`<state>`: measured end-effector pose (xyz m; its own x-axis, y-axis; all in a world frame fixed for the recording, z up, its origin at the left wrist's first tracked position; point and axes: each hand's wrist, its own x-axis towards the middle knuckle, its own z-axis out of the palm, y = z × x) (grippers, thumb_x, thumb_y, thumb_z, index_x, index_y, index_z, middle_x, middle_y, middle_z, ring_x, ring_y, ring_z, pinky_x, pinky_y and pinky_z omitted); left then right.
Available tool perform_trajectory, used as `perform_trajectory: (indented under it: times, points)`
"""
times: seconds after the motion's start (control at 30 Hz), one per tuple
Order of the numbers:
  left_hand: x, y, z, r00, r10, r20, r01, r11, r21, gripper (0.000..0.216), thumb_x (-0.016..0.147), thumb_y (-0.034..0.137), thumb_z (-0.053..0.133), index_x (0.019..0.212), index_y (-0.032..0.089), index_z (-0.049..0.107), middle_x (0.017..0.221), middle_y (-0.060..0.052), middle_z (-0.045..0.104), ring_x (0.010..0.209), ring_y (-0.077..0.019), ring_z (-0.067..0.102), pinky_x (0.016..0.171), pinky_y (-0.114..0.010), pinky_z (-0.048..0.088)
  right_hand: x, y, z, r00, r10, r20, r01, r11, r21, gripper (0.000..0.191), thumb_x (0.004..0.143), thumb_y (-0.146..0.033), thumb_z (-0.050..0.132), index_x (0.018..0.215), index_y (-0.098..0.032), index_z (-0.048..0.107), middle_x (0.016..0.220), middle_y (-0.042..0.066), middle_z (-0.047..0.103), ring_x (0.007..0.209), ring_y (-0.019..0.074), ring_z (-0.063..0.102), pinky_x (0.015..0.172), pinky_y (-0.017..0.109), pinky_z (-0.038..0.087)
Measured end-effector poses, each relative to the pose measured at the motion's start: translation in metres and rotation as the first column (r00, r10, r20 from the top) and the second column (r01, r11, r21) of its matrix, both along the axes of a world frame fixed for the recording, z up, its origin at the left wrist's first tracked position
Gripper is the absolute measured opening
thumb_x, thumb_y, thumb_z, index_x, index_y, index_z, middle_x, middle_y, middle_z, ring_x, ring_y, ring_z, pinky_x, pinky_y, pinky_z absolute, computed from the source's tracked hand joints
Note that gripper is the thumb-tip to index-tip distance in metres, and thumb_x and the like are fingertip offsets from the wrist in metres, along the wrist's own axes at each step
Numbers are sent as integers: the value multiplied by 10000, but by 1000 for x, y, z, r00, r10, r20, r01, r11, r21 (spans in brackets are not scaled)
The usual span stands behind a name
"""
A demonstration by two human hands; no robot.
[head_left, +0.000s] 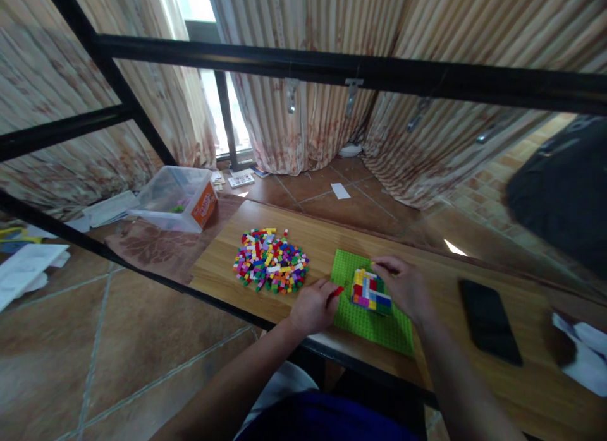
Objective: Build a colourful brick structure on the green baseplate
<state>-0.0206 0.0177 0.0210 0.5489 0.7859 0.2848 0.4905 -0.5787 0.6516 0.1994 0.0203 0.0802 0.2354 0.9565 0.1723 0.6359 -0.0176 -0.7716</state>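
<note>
A green baseplate (374, 321) lies on the wooden table (327, 239) in front of me. On it stands a low block of multicoloured bricks (370, 290). My left hand (313, 307) rests at the plate's left edge, fingers closed, pinching a small red brick (338, 291). My right hand (404, 284) lies over the right side of the brick block, fingers curled against it, with a small yellow piece at the fingertips. A heap of loose coloured bricks (270, 261) sits on the table to the left of the plate.
A black phone (489, 321) lies on the table to the right, with white cloth (585, 356) beyond it. A clear plastic bin (176, 198) stands at the table's far left. Black metal frame bars (332, 65) cross overhead. Papers lie on the tiled floor.
</note>
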Motion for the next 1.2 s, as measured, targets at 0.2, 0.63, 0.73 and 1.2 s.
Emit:
perform_trajectory:
  times: [0.2, 0.63, 0.73, 1.2]
  points:
    - [0, 1, 2, 1000, -5, 2, 5, 1000, 9, 81, 883, 177, 509, 932, 190, 573, 862, -43, 619, 811, -172, 616, 714, -274, 476, -17, 6, -18, 994, 89, 68, -88, 996, -9, 218, 815, -350, 547, 858, -220, 717, 976, 58, 706, 918, 192, 649, 857, 341, 476]
    - [0, 1, 3, 1000, 7, -4, -7, 1000, -15, 90, 907, 205, 488, 928, 199, 576, 878, -42, 624, 801, -165, 611, 702, -267, 475, -17, 8, -25, 995, 34, 90, -25, 995, -101, 227, 789, -308, 547, 877, -200, 727, 870, 49, 743, 755, 167, 671, 717, 299, 499]
    - [0, 1, 3, 1000, 2, -1, -2, 1000, -17, 93, 908, 205, 487, 935, 199, 576, 886, -44, 625, 820, -168, 614, 712, -267, 479, -16, 10, -25, 997, 18, 73, -9, 993, -116, 218, 769, -302, 566, 863, -199, 734, 843, 48, 750, 738, 173, 679, 706, 300, 508]
    - [-2, 0, 4, 1000, 4, 18, -3, 999, -48, 97, 911, 216, 491, 951, 203, 578, 912, -45, 634, 842, -170, 623, 741, -274, 489, -14, 16, -27, 992, 57, 110, -43, 991, -127, 208, 751, -267, 578, 836, -191, 752, 840, 48, 757, 766, 205, 699, 740, 342, 537]
